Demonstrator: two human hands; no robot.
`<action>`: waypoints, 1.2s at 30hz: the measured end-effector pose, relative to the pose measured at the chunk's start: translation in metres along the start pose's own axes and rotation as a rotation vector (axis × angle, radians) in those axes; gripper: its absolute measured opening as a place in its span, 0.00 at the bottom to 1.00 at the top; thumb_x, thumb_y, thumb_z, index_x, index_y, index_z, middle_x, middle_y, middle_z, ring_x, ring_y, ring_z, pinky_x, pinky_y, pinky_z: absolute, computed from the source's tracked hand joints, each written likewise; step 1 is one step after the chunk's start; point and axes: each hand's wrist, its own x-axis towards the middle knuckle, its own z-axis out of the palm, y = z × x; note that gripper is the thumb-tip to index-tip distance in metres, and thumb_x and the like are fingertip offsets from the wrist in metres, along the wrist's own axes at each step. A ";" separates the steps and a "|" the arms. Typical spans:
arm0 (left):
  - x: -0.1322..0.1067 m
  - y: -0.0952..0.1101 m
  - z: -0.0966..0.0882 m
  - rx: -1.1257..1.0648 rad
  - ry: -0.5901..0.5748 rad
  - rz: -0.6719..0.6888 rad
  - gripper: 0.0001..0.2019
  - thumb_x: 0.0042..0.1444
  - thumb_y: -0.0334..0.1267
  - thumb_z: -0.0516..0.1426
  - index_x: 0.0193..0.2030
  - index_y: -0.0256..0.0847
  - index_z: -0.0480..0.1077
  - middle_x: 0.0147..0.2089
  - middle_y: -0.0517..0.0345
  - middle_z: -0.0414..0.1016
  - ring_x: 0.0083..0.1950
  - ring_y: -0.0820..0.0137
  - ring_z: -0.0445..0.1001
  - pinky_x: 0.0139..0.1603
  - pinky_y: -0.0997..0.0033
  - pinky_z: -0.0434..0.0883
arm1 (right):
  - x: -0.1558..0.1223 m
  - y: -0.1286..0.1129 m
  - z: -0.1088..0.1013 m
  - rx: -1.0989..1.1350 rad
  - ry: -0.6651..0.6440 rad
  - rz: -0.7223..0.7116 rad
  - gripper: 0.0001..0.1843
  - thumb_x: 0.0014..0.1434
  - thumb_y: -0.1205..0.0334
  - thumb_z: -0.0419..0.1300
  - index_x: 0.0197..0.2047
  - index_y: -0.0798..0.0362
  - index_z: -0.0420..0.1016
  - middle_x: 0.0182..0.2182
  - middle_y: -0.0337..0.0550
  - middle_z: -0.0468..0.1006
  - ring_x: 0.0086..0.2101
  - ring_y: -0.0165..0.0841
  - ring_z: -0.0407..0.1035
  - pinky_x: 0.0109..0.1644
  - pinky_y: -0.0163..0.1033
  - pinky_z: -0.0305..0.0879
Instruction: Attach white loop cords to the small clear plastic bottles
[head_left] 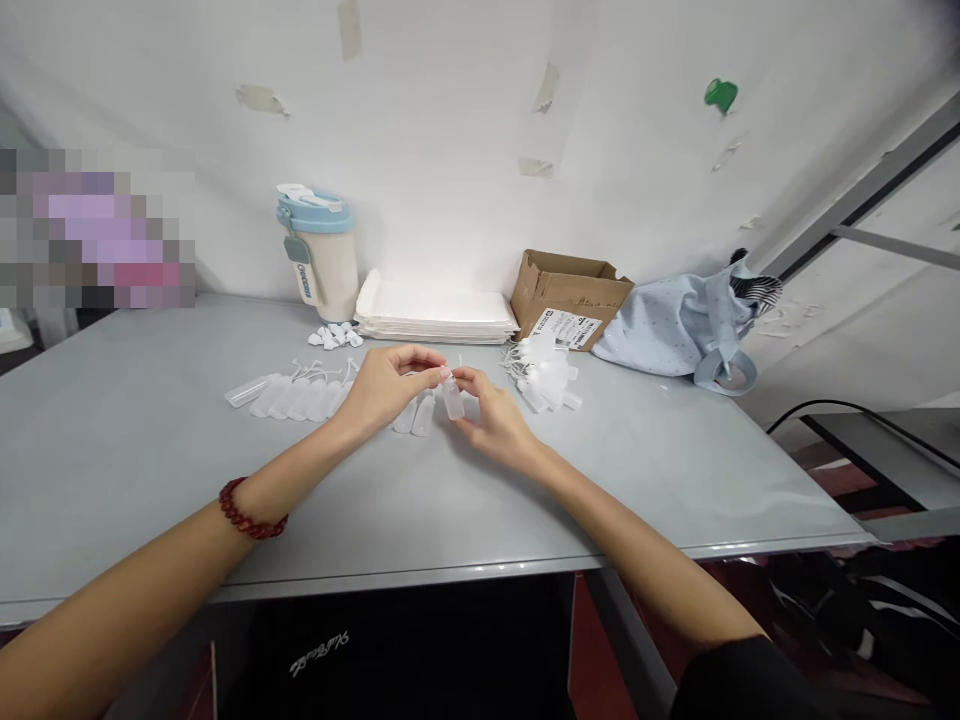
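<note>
A small translucent plastic bottle [453, 400] is held upright between my hands, just above the table. My right hand [491, 415] grips it from the right side. The thumb and forefinger of my left hand [394, 385] pinch at its neck; whether a cap is between them is hidden. Left of my left hand, several similar bottles [300, 398] with thin tubes at their tops lie in a row. Two more bottles [414, 415] lie beneath its fingers. To the right is a loose heap of bottles [547, 375], and small white caps [335, 335] are piled at the back left.
Along the wall stand a cream tumbler [330, 260] with a blue lid, a stack of white trays or packets [439, 312], an open cardboard box [566, 300] and a pale blue cloth bag [667, 320]. The grey table's [420, 520] front edge is near my forearms.
</note>
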 end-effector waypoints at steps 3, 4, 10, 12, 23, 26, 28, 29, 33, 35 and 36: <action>0.002 -0.002 -0.002 -0.028 -0.049 0.006 0.13 0.45 0.43 0.65 0.36 0.37 0.76 0.38 0.54 0.80 0.41 0.64 0.77 0.47 0.65 0.72 | 0.000 -0.001 0.000 0.022 0.003 -0.011 0.27 0.53 0.70 0.57 0.56 0.54 0.57 0.53 0.54 0.74 0.53 0.41 0.70 0.53 0.47 0.66; 0.002 -0.002 -0.002 -0.034 -0.058 0.008 0.13 0.45 0.42 0.65 0.36 0.37 0.76 0.37 0.54 0.79 0.41 0.64 0.77 0.47 0.64 0.72 | 0.000 -0.001 0.000 0.030 0.000 -0.008 0.27 0.53 0.70 0.57 0.56 0.54 0.57 0.52 0.54 0.74 0.53 0.41 0.70 0.53 0.47 0.66; 0.004 -0.002 -0.006 -0.113 -0.095 -0.021 0.12 0.44 0.39 0.66 0.36 0.38 0.75 0.38 0.56 0.78 0.43 0.64 0.76 0.48 0.64 0.70 | -0.001 -0.007 -0.005 0.120 -0.007 0.103 0.26 0.51 0.67 0.61 0.53 0.52 0.61 0.46 0.49 0.79 0.49 0.40 0.73 0.52 0.47 0.65; 0.004 -0.002 -0.008 -0.168 -0.107 -0.049 0.13 0.43 0.38 0.67 0.38 0.39 0.74 0.39 0.56 0.78 0.43 0.65 0.75 0.48 0.64 0.70 | -0.001 -0.008 -0.006 0.166 -0.018 0.139 0.26 0.51 0.66 0.62 0.53 0.51 0.61 0.44 0.46 0.80 0.46 0.39 0.74 0.52 0.47 0.65; 0.003 -0.003 -0.006 -0.265 -0.191 -0.174 0.13 0.45 0.40 0.66 0.38 0.39 0.75 0.39 0.56 0.77 0.40 0.68 0.75 0.46 0.66 0.68 | -0.003 -0.012 -0.005 0.239 -0.019 0.114 0.28 0.53 0.66 0.57 0.55 0.50 0.51 0.36 0.42 0.78 0.35 0.33 0.74 0.44 0.43 0.68; 0.003 -0.003 -0.006 -0.276 -0.194 -0.180 0.11 0.45 0.39 0.66 0.37 0.40 0.75 0.37 0.58 0.76 0.38 0.69 0.75 0.46 0.66 0.68 | -0.003 -0.011 -0.004 0.200 -0.016 0.078 0.25 0.54 0.66 0.56 0.53 0.50 0.50 0.36 0.42 0.77 0.34 0.33 0.73 0.42 0.43 0.68; 0.003 -0.003 -0.006 -0.286 -0.189 -0.172 0.11 0.45 0.38 0.66 0.35 0.39 0.75 0.37 0.58 0.76 0.38 0.70 0.74 0.46 0.66 0.68 | -0.003 -0.010 -0.003 0.180 -0.005 0.067 0.22 0.54 0.66 0.56 0.50 0.50 0.51 0.36 0.42 0.77 0.34 0.33 0.73 0.42 0.42 0.68; 0.003 -0.003 -0.006 -0.290 -0.189 -0.165 0.10 0.45 0.38 0.66 0.35 0.39 0.75 0.37 0.59 0.75 0.38 0.70 0.74 0.46 0.67 0.68 | -0.003 -0.010 -0.002 0.174 0.004 0.066 0.21 0.54 0.66 0.55 0.49 0.49 0.51 0.36 0.42 0.76 0.34 0.33 0.73 0.41 0.42 0.67; 0.003 -0.002 -0.005 -0.277 -0.193 -0.135 0.09 0.46 0.37 0.65 0.35 0.40 0.74 0.36 0.60 0.74 0.37 0.71 0.72 0.44 0.67 0.70 | -0.002 -0.009 -0.002 0.164 0.019 0.059 0.16 0.54 0.67 0.55 0.43 0.49 0.53 0.34 0.39 0.75 0.32 0.31 0.72 0.40 0.40 0.67; 0.003 -0.002 -0.005 -0.272 -0.192 -0.118 0.09 0.47 0.38 0.64 0.34 0.39 0.73 0.36 0.60 0.73 0.38 0.71 0.72 0.43 0.68 0.70 | -0.002 -0.010 -0.003 0.169 0.017 0.041 0.14 0.53 0.68 0.54 0.42 0.49 0.55 0.34 0.38 0.74 0.31 0.30 0.71 0.40 0.39 0.67; 0.003 -0.002 -0.005 -0.271 -0.191 -0.111 0.09 0.47 0.38 0.64 0.34 0.39 0.72 0.36 0.60 0.73 0.39 0.71 0.72 0.42 0.68 0.70 | -0.002 -0.011 -0.004 0.165 0.013 0.026 0.13 0.53 0.69 0.54 0.42 0.49 0.57 0.33 0.38 0.73 0.31 0.30 0.70 0.40 0.38 0.66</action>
